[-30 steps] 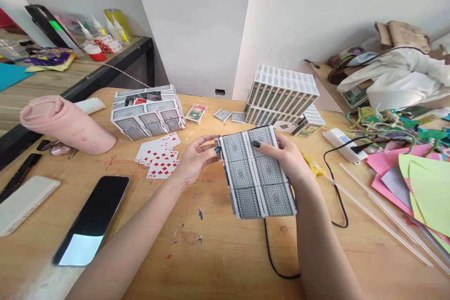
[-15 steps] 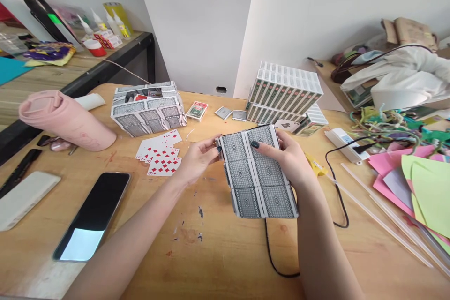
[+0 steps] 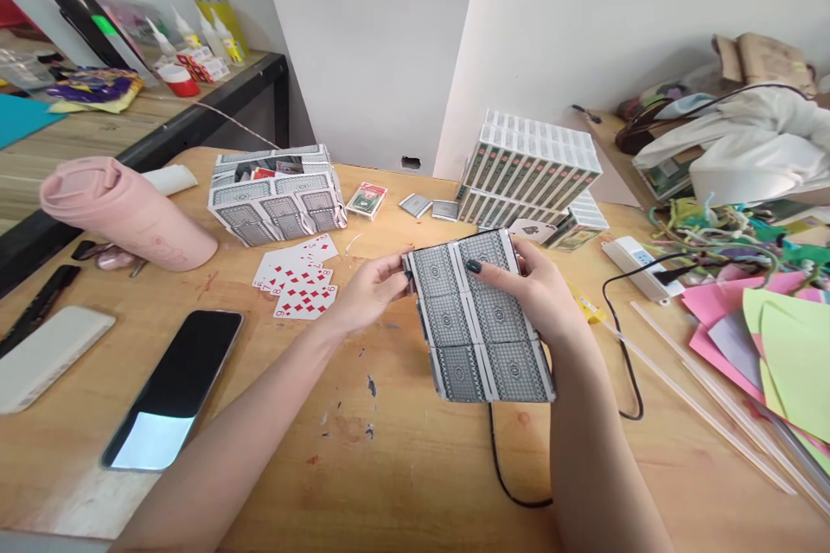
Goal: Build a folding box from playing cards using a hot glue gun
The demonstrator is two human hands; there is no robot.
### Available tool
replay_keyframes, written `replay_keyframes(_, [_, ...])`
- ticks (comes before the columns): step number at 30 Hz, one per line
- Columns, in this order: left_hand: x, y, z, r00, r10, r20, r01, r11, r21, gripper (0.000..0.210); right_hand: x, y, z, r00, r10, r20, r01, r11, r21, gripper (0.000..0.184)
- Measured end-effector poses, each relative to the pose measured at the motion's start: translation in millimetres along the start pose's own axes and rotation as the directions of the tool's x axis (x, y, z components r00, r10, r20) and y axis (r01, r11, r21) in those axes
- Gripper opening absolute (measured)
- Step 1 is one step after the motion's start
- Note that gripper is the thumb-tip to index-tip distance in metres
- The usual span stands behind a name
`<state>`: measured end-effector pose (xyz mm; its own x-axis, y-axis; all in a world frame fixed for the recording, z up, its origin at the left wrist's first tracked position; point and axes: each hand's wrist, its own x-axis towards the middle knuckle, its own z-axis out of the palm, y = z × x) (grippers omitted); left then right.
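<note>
A box made of playing cards, grey patterned backs outward, is held tilted above the table. My right hand grips its right side, thumb lying across the front face. At the upper left edge my left hand is closed, thumb and fingers pinching the box's side; the fingertips are partly hidden. Left of my hands, several diamond playing cards lie face up. Behind them stands a second card-built box with an opening on top showing items inside. A card pack and two folded cards lie beyond.
Stacked card packs stand at the back right. A power strip, a black cable, clear sticks and coloured paper occupy the right. At left are a phone, a white power bank and a pink tumbler.
Both hands keep their hold on the card box, which hardly moves. The whole view has shifted slightly, so things on the table appear a little further right.
</note>
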<state>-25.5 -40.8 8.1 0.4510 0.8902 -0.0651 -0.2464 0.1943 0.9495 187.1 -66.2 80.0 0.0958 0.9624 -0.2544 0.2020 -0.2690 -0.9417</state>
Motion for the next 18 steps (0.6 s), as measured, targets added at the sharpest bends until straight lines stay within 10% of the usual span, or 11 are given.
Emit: replay_keyframes(18, [-1.2, 1.0, 5.9, 0.999, -0.019, -0.036, 0.018, 0.999, -0.03, 0.029, 1.8, 2.2, -2.0, 1.0, 0.016, 0.004, -0.016, 1.0, -0.015, 0.056])
